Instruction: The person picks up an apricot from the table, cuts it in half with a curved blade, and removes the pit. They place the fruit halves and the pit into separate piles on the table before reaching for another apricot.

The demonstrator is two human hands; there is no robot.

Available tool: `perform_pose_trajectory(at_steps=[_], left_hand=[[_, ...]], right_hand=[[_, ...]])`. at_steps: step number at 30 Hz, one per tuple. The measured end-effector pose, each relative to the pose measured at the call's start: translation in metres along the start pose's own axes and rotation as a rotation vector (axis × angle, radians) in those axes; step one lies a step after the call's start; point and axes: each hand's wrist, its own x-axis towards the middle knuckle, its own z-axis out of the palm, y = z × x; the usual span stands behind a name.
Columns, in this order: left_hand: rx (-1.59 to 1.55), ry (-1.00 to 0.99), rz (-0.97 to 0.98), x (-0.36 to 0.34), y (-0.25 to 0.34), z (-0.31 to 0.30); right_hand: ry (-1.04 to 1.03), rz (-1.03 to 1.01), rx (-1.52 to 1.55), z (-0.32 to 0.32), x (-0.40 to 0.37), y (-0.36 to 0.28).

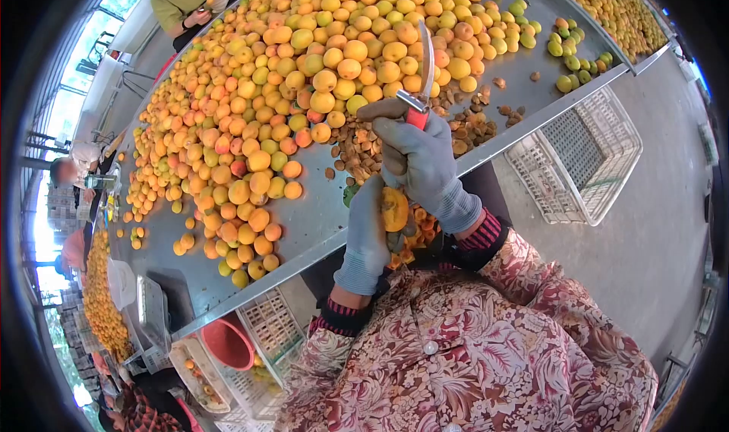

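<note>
My right hand point(421, 155), in a grey glove, is closed on the red handle of a knife point(427, 67), whose curved blade points up over the fruit pile. My left hand point(367, 231), also gloved, holds an orange-yellow fruit point(394, 209) between its fingers, just below and left of my right hand. Under the hands lie opened fruit pieces point(421, 231), partly hidden by them. Brown pits point(361, 155) are heaped on the metal table point(319, 204) behind my hands. A large pile of orange and yellow fruit point(258, 90) spreads beyond.
White plastic crates point(581, 159) stand on the floor at right; more crates point(269, 326) and a red bucket point(228, 342) are at lower left. Greener fruit point(569, 52) lies at the far right. Another person point(182, 7) works across the table, with other people at far left.
</note>
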Motion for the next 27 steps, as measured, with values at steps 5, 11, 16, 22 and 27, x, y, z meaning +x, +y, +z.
perform_pose_trajectory(at_steps=[5, 11, 16, 22, 27], left_hand=[[-0.444, -0.105, -0.073, -0.002, -0.004, -0.011], [-0.103, 0.056, 0.247, -0.003, -0.015, -0.016], [-0.111, -0.169, 0.378, -0.013, 0.006, -0.021], [0.263, -0.146, 0.696, -0.02, 0.023, -0.013], [-0.397, -0.215, -0.133, -0.017, 0.01, -0.017]], right_hand=[[0.051, -0.075, -0.019, 0.001, -0.006, -0.015], [-0.081, 0.152, -0.407, -0.015, -0.018, -0.03], [-0.235, 0.298, -0.487, -0.045, -0.025, -0.005], [-0.459, -0.062, -1.021, -0.057, -0.017, 0.002], [-0.42, -0.003, -1.221, -0.056, -0.017, 0.002]])
